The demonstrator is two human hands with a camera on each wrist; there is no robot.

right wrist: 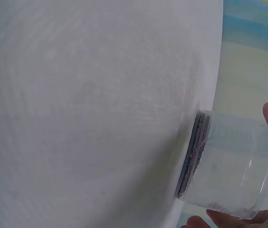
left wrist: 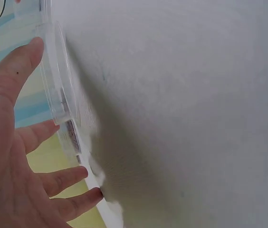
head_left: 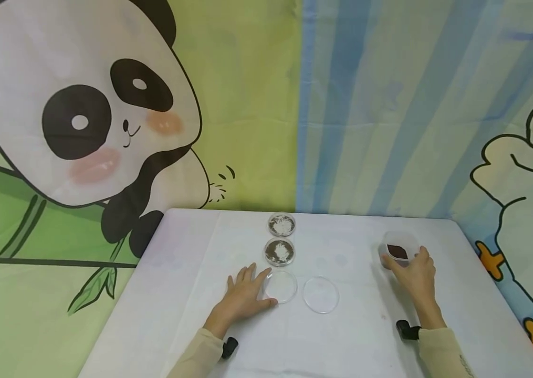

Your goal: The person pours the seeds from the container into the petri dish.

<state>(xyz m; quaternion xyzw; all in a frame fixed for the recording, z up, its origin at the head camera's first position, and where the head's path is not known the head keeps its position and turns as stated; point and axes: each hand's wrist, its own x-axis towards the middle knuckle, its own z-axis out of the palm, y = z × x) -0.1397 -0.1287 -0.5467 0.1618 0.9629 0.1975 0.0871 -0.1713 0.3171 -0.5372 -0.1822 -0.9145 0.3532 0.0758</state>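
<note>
My left hand (head_left: 243,300) spreads its fingers at the left side of a clear round petri dish (head_left: 281,287). In the left wrist view, the thumb and forefinger of that hand (left wrist: 10,137) touch the wall of the dish (left wrist: 58,71). A second clear dish (head_left: 321,295) lies just to its right. On the table's right side, my right hand (head_left: 417,275) grips a clear plastic tub (head_left: 399,242) between thumb and fingers. Dark, grainy matter (right wrist: 195,154) covers the tub's bottom, and the tub stands upright on the table.
Two petri dishes, a nearer one (head_left: 279,252) and a farther one (head_left: 282,224), hold dark matter topped with white bits, behind the clear dishes. A white cloth covers the table (head_left: 342,341). Behind its far edge hangs a printed curtain (head_left: 257,105) with a panda.
</note>
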